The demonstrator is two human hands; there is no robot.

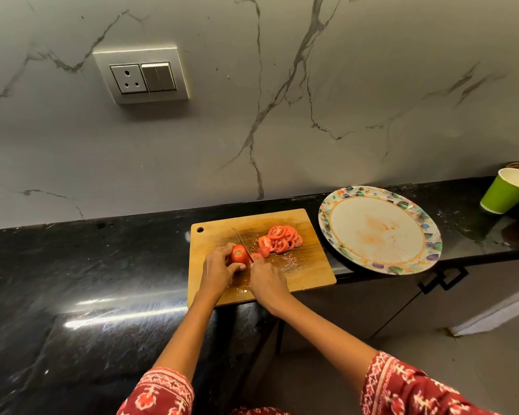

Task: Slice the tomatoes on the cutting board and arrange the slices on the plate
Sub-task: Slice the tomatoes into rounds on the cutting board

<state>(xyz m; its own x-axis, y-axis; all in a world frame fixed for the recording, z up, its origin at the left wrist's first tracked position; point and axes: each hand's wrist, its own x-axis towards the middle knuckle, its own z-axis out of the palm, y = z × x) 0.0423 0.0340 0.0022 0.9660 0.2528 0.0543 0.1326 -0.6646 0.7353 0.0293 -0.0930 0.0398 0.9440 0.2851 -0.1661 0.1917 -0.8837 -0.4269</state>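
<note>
A wooden cutting board (309,271) lies on the black counter. My left hand (218,269) grips a red tomato (239,254) on the board, fingers curled over it. My right hand (267,281) holds a knife (242,242), its handle hidden in my fist; the thin blade stands against the tomato's right side. A couple of fresh slices (261,253) lie just right of the blade. A pile of tomato slices (282,238) sits at the board's far right. To the right of the board is a white plate (378,232) with a patterned rim, bare except for reddish smears.
A green paper cup (505,191) stands at the far right of the counter, near the wall. A socket and switch panel (143,75) is mounted on the marble wall. The plate's front rim juts past the counter edge, above a cabinet handle (444,278).
</note>
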